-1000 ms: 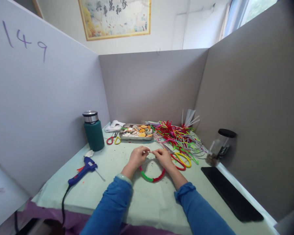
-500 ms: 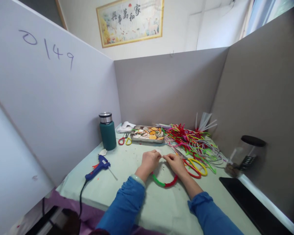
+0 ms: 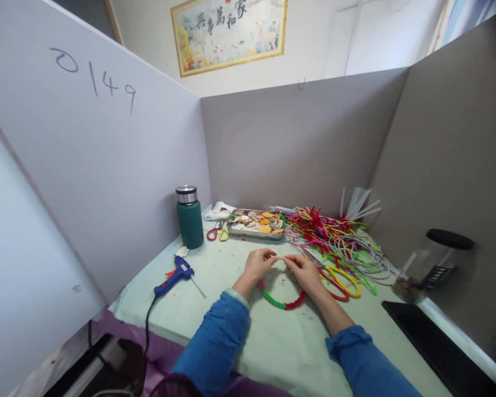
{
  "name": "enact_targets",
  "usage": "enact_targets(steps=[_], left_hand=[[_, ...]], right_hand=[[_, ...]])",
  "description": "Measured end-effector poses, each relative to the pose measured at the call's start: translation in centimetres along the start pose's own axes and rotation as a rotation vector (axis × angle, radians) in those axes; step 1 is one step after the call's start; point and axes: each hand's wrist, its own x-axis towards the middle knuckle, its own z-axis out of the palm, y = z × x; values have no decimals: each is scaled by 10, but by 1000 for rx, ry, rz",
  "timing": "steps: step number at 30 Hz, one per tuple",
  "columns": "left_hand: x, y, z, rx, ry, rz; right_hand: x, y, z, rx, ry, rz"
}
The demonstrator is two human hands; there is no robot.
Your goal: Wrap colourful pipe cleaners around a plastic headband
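A ring wrapped in green and red fuzzy stem (image 3: 275,302) lies on the pale green tablecloth, its lower arc showing between my wrists. Above its far side my left hand (image 3: 259,264) pinches one end of a thin pale pink strip (image 3: 280,258). The strip's other end is in the closed fingers of my right hand (image 3: 303,271). Both hands hide the far part of the ring. Just right of my right hand lie large scissors with red and yellow handles (image 3: 343,282).
A blue glue gun (image 3: 176,275) with a cord and a green bottle (image 3: 189,218) stand left. Behind are small scissors (image 3: 217,235), a metal tray of small pieces (image 3: 254,234) and tangled colourful stems (image 3: 334,242). A jar (image 3: 434,264) and a black strip (image 3: 434,342) are right.
The view has shifted, so everything sits slightly further right in the picture. My fingers are a little further apart, and more of the pink strip shows between them.
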Motion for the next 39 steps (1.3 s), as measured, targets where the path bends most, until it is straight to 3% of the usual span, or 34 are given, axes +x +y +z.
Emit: enact_targets(steps=[9, 19, 26, 29, 32, 34, 39], left_hand=[[-3, 2, -15, -503, -299, -384], [1, 3, -23, -848, -578, -638], [1, 5, -27, -963, -640, -673], [-1, 7, -24, -877, -569, -609], [-2, 7, -18, -625, -309, -446], [-1, 6, -14, -572, -251, -411], [3, -2, -5, -212, -78, -95]], right_hand=[[0, -5, -5, 24, -44, -124], [-3, -11, -4, 47, -119, -114], [-4, -12, -5, 28, -80, -95], [-4, -12, -4, 37, -55, -79], [-2, -6, -2, 8, -20, -50], [0, 0, -1, 6, 5, -19], [2, 7, -1, 38, 79, 7]])
